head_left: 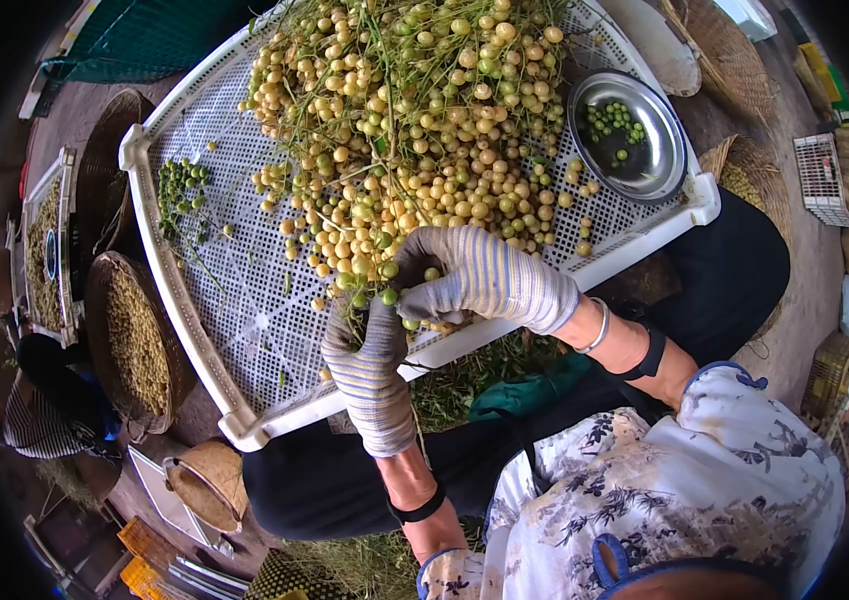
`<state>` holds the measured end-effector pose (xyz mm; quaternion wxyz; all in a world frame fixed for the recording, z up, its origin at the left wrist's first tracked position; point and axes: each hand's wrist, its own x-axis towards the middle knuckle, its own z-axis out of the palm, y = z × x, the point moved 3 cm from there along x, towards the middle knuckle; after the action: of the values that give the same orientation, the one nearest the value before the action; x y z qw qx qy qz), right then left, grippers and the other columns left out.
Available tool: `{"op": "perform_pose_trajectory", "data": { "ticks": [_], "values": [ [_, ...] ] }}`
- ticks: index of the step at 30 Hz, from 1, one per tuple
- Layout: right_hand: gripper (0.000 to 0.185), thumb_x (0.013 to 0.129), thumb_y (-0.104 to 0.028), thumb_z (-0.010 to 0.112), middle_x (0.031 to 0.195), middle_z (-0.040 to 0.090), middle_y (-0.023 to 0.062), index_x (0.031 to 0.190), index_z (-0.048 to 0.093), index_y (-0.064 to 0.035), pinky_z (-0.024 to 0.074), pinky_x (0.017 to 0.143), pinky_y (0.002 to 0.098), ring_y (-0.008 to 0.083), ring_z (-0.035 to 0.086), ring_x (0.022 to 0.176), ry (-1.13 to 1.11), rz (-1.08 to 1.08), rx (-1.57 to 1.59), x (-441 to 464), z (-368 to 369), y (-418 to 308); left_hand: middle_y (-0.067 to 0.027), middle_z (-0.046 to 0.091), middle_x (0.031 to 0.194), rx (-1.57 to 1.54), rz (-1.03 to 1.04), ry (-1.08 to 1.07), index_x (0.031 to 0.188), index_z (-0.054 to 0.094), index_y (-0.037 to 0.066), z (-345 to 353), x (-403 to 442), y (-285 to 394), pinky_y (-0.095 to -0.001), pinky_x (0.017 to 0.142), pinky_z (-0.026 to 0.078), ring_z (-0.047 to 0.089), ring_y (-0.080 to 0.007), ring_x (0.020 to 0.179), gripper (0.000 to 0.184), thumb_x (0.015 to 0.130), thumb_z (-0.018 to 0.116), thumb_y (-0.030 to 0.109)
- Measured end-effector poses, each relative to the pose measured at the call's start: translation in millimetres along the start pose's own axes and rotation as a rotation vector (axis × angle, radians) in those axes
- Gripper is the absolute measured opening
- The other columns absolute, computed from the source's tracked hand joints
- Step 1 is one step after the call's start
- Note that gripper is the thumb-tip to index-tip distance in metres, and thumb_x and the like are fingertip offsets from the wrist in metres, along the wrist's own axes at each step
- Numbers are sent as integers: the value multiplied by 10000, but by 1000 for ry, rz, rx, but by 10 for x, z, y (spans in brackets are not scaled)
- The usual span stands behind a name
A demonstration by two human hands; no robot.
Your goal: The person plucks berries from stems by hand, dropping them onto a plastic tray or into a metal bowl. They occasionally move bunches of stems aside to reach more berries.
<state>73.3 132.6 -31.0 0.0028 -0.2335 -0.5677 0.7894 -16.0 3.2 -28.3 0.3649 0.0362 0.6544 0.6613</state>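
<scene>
Both hands wear grey striped gloves with dark fingertips. My left hand (372, 372) is closed in a pinch on a berry sprig (384, 215) of thin green stems, at the near edge of a white perforated tray (244, 290). My right hand (469, 278) comes in from the right, its thumb and fingers closed at the same sprig. A few green berries (388, 296) show between the two hands. Whether the right fingers grip a berry or the stem is hidden. Beyond them lies a large heap of pale yellow and green berries (414, 130) on stems.
A metal bowl (666, 150) with loose green berries stands on the tray's right side. A small green bunch (180, 190) lies at its left. Wicker baskets (134, 330) stand on the floor around. Another person in a striped top (39, 425) sits at far left.
</scene>
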Motion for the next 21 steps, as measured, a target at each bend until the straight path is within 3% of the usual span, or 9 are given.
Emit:
{"op": "perform_pose_trajectory", "data": {
  "ticks": [3, 4, 7, 11, 12, 15, 19, 20, 21],
  "values": [
    [274, 881, -249, 686, 774, 641, 19, 1015, 633, -16, 430, 487, 192, 61, 547, 571, 43, 110, 460, 4, 16, 41, 37, 514, 628, -91, -45, -36, 981, 651, 2, -56, -12, 18, -181, 406, 255, 355, -14, 453, 218, 850, 703, 168],
    [240, 887, -216, 670, 789, 643, 24, 1006, 638, -9, 431, 487, 191, 66, 549, 580, -49, 65, 675, 45, -28, 166, 35, 517, 631, -161, -62, -74, 978, 651, 3, -77, -9, 9, -179, 406, 254, 354, -14, 452, 210, 850, 699, 163],
    [292, 899, -257, 663, 798, 640, 25, 1032, 636, 1, 437, 499, 187, 67, 559, 600, -28, -5, 505, 40, -148, 179, 44, 487, 589, -296, -62, -119, 976, 647, 6, -116, -9, 10, -184, 400, 224, 335, -16, 434, 198, 860, 684, 162],
    [337, 907, -288, 666, 792, 635, 25, 1069, 633, 6, 437, 508, 194, 61, 557, 615, 16, -185, 237, 88, -36, 62, 40, 497, 608, -210, -111, -178, 992, 635, 0, -78, -3, 11, -186, 390, 208, 327, -21, 423, 212, 861, 677, 162],
    [324, 894, -269, 683, 783, 634, 23, 1050, 636, 12, 435, 494, 194, 62, 557, 597, 17, -159, 230, 96, -8, -1, 70, 394, 546, -152, -80, -159, 970, 594, 25, -41, -11, -4, -199, 395, 171, 281, -25, 424, 224, 867, 676, 206],
    [317, 895, -258, 682, 771, 632, 20, 1040, 633, 20, 426, 477, 189, 62, 548, 567, -131, -140, 478, 158, -73, 75, 70, 392, 541, -241, -126, -194, 982, 595, 28, -63, -38, -3, -198, 394, 171, 274, -22, 411, 242, 867, 679, 223],
    [274, 930, -240, 636, 807, 641, 24, 1014, 631, 21, 423, 474, 182, 56, 569, 591, 74, -233, 436, 50, -262, -74, 80, 386, 521, -424, -218, -253, 1002, 608, 38, -124, -2, -24, -205, 381, 184, 266, -29, 381, 224, 899, 652, 232],
    [253, 917, -238, 647, 849, 663, 35, 1038, 639, -15, 471, 524, 213, 92, 617, 644, 160, -256, 252, 32, -339, -105, 82, 387, 518, -428, -204, -227, 1025, 620, 43, -144, -1, -28, -205, 376, 187, 273, -30, 378, 216, 910, 640, 226],
    [246, 905, -231, 656, 867, 670, 44, 1049, 640, -33, 486, 560, 230, 116, 632, 679, 290, -483, -167, 14, -413, -183, 82, 382, 517, -409, -194, -193, 1029, 620, 45, -127, 2, -14, -204, 376, 187, 274, -29, 379, 219, 911, 641, 228]
  ]
}}
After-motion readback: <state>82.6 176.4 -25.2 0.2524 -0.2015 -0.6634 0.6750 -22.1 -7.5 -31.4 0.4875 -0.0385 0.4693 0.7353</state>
